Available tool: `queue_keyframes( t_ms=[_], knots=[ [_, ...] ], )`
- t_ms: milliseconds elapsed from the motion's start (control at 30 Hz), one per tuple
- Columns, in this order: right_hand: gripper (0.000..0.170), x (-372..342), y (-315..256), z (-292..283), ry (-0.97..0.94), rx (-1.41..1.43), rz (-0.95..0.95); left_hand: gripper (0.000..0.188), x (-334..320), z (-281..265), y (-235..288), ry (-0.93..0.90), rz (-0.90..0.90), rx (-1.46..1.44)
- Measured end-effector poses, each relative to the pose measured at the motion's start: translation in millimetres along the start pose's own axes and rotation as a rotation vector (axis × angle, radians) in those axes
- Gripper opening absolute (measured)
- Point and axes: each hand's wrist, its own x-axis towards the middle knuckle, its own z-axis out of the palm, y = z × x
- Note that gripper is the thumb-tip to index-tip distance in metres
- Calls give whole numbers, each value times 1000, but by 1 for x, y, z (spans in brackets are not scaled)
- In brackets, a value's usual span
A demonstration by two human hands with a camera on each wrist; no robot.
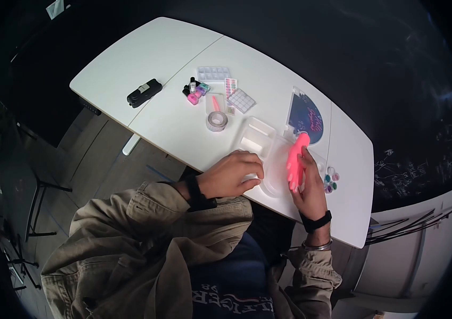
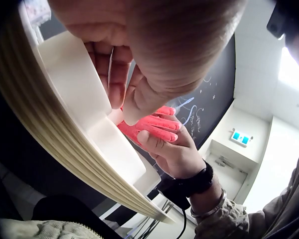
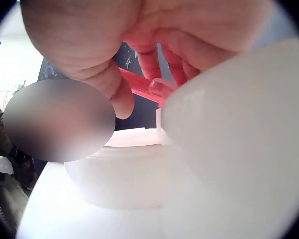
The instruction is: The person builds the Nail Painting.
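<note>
In the head view my right hand (image 1: 311,186) grips a bright pink model hand (image 1: 295,165) and holds it upright over the right part of a white plastic tray (image 1: 255,142). Its fingers spread towards me and the left. The left wrist view shows the right thumb lying along the pink model hand (image 2: 152,125). My left hand (image 1: 231,174) is bent over the tray's near left edge, thumb close to the fingertips. Its fingertips are partly hidden behind the tray wall (image 2: 72,74), and I cannot tell whether they pinch anything.
Left of the tray lie a roll of tape (image 1: 217,122), small bottles (image 1: 193,85) and a gridded sheet (image 1: 242,101). A white compartment box (image 1: 213,73) and a black case (image 1: 144,93) are farther off. Behind the tray is a dark blue rounded panel (image 1: 307,118); small coloured pots (image 1: 332,179) sit right.
</note>
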Motion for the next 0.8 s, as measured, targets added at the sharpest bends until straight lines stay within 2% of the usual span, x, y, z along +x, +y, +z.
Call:
queue_keyframes(
  t_ms=[67, 167, 467, 800],
  knots=[
    [76, 2, -5, -5, -42, -51, -50, 14, 1, -1, -1, -6, 2, 10],
    [78, 3, -8, -5, -54, -16, -17, 13, 1, -2, 0, -11, -6, 8],
    [73, 7, -11, -6, -100, -155, -81, 14, 1, -4, -3, -17, -18, 11],
    [73, 4, -11, 0, -87, -109, -48, 13, 2, 1, -5, 22, 5, 29]
  ],
)
